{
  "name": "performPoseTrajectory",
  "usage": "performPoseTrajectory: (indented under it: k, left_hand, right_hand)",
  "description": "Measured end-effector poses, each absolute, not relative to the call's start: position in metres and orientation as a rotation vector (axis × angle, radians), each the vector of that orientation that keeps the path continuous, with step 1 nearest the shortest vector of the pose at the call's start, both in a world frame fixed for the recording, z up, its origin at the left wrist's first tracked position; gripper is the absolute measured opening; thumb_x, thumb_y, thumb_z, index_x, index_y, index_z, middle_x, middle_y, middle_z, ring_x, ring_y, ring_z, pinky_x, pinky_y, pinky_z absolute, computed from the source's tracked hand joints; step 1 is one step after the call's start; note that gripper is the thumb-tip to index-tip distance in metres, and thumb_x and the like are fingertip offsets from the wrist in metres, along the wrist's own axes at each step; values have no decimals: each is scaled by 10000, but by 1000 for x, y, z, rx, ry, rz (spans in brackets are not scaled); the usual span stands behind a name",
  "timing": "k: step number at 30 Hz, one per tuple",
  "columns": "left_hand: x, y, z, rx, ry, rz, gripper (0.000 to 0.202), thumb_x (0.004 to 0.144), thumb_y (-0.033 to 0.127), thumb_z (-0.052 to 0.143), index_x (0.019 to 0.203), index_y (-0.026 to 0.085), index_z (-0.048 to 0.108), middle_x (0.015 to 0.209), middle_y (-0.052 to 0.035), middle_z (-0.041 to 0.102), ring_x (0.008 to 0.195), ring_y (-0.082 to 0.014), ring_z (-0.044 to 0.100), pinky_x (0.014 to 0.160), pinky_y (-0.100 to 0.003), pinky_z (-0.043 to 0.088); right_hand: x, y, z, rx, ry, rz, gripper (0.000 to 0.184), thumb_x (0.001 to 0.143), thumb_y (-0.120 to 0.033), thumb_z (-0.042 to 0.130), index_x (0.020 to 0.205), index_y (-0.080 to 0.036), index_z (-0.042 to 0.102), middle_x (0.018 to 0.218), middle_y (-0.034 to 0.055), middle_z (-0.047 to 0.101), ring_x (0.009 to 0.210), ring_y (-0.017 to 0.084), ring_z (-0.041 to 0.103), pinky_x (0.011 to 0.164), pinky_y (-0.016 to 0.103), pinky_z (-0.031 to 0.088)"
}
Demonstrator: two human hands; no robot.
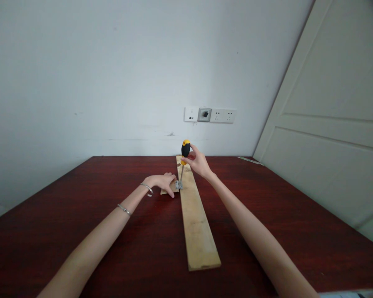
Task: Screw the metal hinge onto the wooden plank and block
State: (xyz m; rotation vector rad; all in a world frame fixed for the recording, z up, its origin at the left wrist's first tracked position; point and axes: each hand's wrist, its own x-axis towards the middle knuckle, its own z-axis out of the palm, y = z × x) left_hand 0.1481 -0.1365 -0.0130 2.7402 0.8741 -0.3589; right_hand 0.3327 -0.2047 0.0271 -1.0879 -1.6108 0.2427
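A long pale wooden plank (197, 223) lies on the dark red table (81, 231), running away from me. My right hand (199, 162) is closed round the black and yellow handle of a screwdriver (184, 154), held upright with its tip on a small metal hinge (178, 185) at the plank's left edge. My left hand (163, 182) rests with fingers curled on a small wooden block (167, 191) beside the hinge, pressing it against the plank. Two thin bracelets sit on my left forearm.
A white wall stands behind the table, with a row of sockets and a switch (209, 115). A pale panelled door (329, 136) leans along the right side. The table's far edge meets the wall.
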Motion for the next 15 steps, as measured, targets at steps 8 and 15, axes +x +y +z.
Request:
performPoseTrajectory:
  k: [8,15]
  left_hand:
    - [148,-136,-13,2750,881,-366,882,532,634,702,1240,167,460,1280,-146,470,1169,-317,434,964,-370,402]
    - [149,-137,-12,2754,874,-366,891,526,642,702,1239,165,463,1279,-142,474,1170,-326,436,971,-371,391]
  right_hand:
    - [331,-201,23,-1049,-1607,254,659,731,-288,698,1342,-197,468,746,13,675,671,174,643,653,307,515]
    - [331,-200,23,-1076,-1625,192,694,731,-229,665,1376,-170,416,976,85,660,655,144,604,652,295,510]
